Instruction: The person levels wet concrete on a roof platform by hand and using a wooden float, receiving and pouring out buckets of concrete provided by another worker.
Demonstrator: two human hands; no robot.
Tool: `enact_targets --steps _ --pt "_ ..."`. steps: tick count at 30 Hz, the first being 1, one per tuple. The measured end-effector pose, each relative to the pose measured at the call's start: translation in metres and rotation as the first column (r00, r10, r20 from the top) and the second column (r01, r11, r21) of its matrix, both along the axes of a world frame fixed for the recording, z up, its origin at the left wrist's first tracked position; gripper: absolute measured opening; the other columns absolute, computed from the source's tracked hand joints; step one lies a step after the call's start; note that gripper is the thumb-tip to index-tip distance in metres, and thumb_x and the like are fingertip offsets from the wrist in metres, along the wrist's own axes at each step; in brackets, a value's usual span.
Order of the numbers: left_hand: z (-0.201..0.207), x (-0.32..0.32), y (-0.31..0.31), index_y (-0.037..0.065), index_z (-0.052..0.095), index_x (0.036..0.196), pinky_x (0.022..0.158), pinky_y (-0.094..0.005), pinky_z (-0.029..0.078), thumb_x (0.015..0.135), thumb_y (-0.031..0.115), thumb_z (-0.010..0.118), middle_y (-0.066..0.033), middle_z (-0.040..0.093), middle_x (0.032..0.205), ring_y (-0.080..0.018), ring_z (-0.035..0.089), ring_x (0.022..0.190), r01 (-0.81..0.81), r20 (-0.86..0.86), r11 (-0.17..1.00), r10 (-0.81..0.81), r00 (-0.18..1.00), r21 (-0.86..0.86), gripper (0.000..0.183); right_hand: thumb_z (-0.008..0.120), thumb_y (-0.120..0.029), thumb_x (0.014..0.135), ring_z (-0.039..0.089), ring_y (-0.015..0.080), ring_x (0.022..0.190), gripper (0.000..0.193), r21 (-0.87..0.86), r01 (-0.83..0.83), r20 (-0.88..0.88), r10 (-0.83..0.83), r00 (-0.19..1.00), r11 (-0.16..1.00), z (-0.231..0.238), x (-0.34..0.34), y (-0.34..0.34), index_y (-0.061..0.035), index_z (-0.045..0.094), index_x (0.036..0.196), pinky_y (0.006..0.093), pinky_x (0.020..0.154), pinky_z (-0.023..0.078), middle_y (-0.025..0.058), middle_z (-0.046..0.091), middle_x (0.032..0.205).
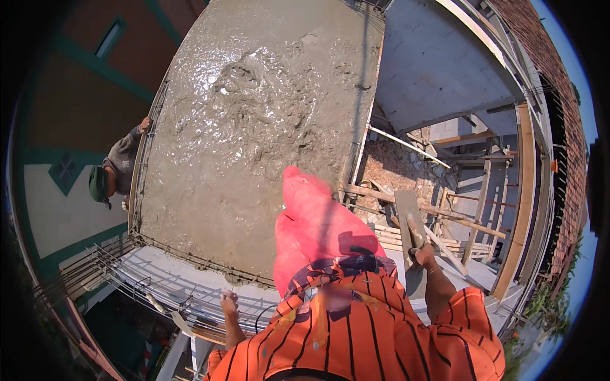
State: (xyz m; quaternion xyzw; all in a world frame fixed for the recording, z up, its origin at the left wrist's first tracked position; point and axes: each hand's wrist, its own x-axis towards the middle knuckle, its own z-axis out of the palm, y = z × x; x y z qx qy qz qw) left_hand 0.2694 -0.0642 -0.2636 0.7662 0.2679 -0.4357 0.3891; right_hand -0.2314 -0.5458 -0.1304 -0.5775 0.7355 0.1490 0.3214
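Observation:
My right hand [424, 255] is closed around the grip of a long, flat grey float [405, 208], held upright at my right side. My left hand [230, 303] hangs above the pale ledge, fingers loosely parted, with nothing visible in it. Left of that hand, a trowel [182, 324] with a cement-smeared handle rests by the steel bars. Before me spreads a slab of wet grey concrete [210, 184], lumpy and churned toward its far middle, smoother nearby. Pink leg covering [318, 222] shows below my orange striped shirt, against the slab's near right part.
Another person [121, 159] in a dark green cap grips the slab's left edge. Steel bars [121, 270] jut out at the lower left. Beyond the slab's right edge, an opening drops to rubble [400, 162], crossed by timber beams [432, 213]. A tiled roof [559, 82] stands far right.

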Motion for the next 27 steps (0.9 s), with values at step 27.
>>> enact_targets --steps 27 --pt "-0.064 -0.089 -0.379 0.008 0.051 0.1 0.066 -0.0253 0.04 0.088 0.015 0.051 -0.0006 0.056 0.087 -0.0111 0.053 0.078 0.244 0.064 0.946 -0.236 0.97 -0.211 0.014 0.06 -0.025 0.077 0.053 0.0382 0.101 0.053 -0.323 -0.187 -0.053 0.18 0.982 0.928 -0.118 0.073 -0.362 0.0063 0.043 0.117 0.0396 0.088 0.041 0.0271 0.055 0.107"
